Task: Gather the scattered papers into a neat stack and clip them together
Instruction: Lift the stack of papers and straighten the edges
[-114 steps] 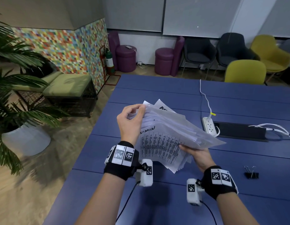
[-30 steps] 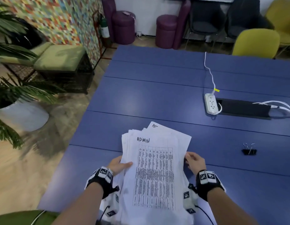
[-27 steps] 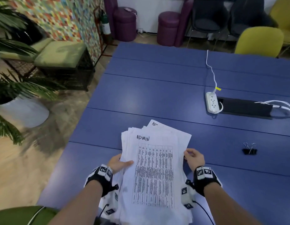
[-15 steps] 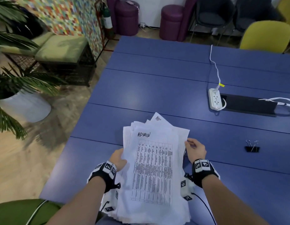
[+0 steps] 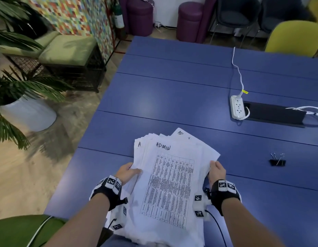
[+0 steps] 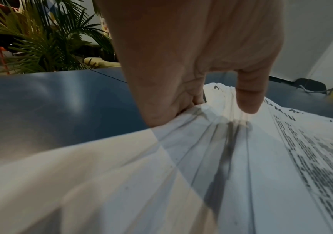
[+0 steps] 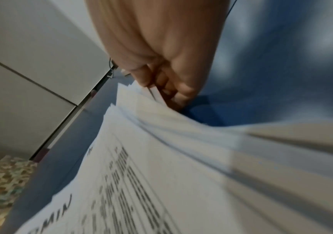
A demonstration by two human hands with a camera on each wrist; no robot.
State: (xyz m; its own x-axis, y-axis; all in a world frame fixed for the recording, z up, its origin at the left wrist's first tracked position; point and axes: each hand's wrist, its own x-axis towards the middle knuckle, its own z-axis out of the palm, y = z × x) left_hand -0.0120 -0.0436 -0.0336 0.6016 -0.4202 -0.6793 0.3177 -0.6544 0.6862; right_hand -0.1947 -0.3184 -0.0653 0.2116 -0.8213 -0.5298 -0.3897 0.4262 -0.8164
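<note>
A thick, uneven stack of white papers, its top sheet marked "ADMIN" over a printed table, is held above the near edge of the blue table. My left hand grips the stack's left edge, thumb on top and fingers underneath. My right hand grips the right edge with fingers curled round the sheets. The sheets fan out unevenly at the top and left. A black binder clip lies on the table well to the right of my right hand.
A white power strip with its cord lies beside a black cable slot at the far right. A potted plant and a green bench stand on the floor at left. Yellow and dark chairs line the far side.
The stack went from tilted and raised in front of me to flat and low near the table's edge. In the last second the hands shifted along its side edges and the sheets fanned slightly.
</note>
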